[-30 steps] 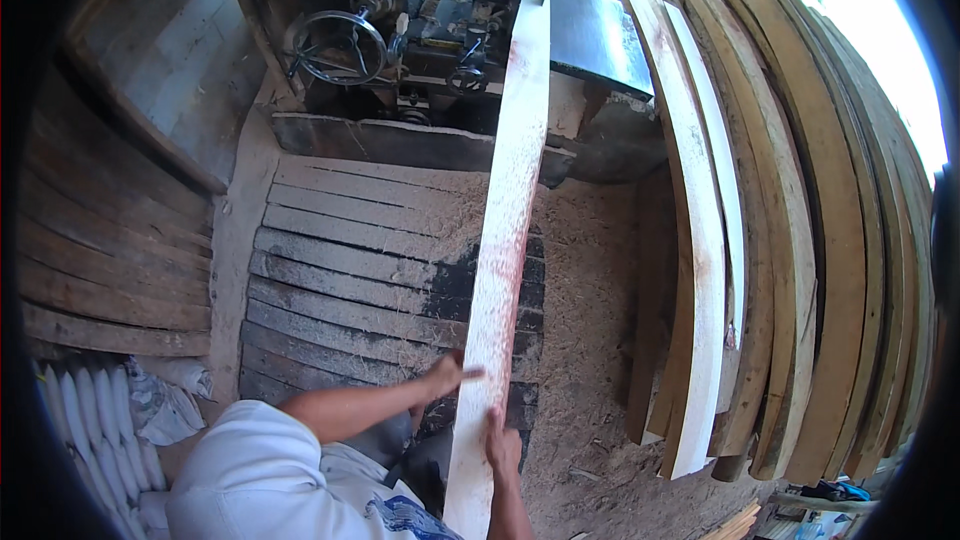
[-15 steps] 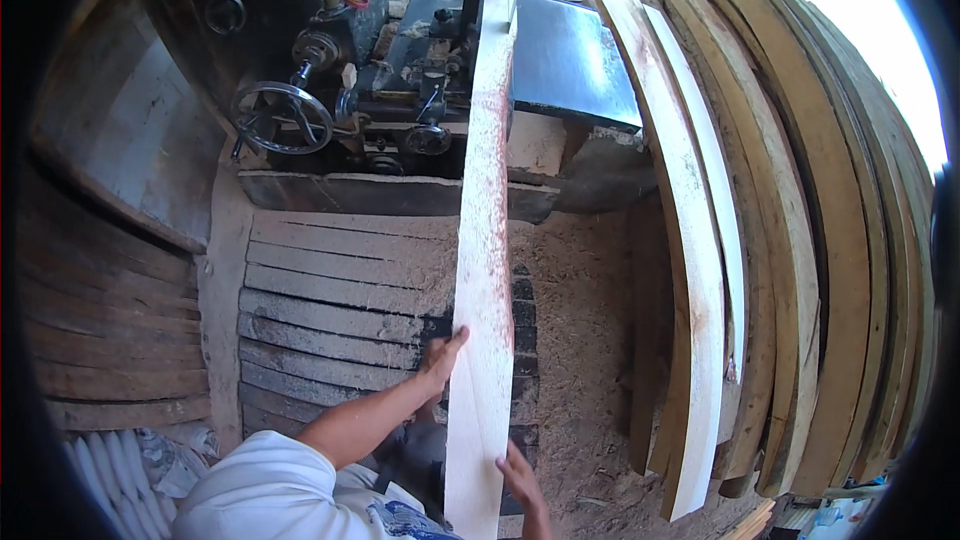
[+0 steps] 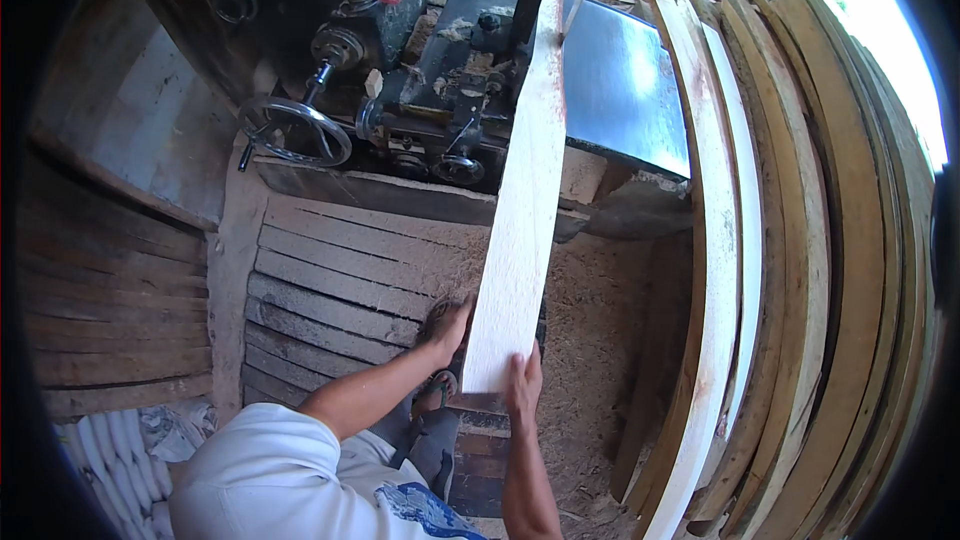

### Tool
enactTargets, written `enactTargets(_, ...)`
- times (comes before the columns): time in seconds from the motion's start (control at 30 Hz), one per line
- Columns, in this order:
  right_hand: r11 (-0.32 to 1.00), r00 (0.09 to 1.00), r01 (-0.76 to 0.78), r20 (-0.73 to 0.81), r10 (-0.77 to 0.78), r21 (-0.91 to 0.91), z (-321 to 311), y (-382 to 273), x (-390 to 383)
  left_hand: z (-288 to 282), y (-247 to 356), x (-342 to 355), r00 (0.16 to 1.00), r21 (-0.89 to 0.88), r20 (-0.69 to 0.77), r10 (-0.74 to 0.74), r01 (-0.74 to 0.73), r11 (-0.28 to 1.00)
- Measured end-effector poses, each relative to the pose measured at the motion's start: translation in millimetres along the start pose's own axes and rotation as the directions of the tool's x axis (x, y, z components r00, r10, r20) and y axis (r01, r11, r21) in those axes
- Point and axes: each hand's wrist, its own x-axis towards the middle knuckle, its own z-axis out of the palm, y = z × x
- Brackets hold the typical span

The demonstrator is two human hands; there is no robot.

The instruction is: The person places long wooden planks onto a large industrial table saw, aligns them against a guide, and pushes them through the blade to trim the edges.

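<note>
The right hand (image 3: 524,382) gripped the board (image 3: 522,220) near its end; the left hand (image 3: 453,328) was at its left edge, its hold hidden. The board ran above sawdusty slats (image 3: 335,272) to the machine (image 3: 440,105) and its shiny table (image 3: 625,80), planks (image 3: 850,190) stacked rightward.

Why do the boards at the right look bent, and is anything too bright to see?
Head view: the fisheye lens likely bows the long brown wooden boards; head view: glare whitens part of the smooth grey metal table; head view: daylight at upper right is washed out; head view: the long pale wooden plank shows no obvious blur.
</note>
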Motion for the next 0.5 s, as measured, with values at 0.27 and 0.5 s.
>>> enactTargets(0.27, 0.997, 0.985, 0.050, -0.161, -0.058, -0.057, 48.4, -50.2, 253.4, -27.4, 36.2, -14.8, 0.971, 0.165, 0.025, -0.238, 0.231, 0.959)
enactTargets(0.5, 0.943, 0.939, -0.317, 0.171, 0.298, 0.097, 73.2, -159.4, 337.4, -14.0, 204.1, 91.8, 0.913, 0.436, 0.087, 0.399, -0.395, 0.808)
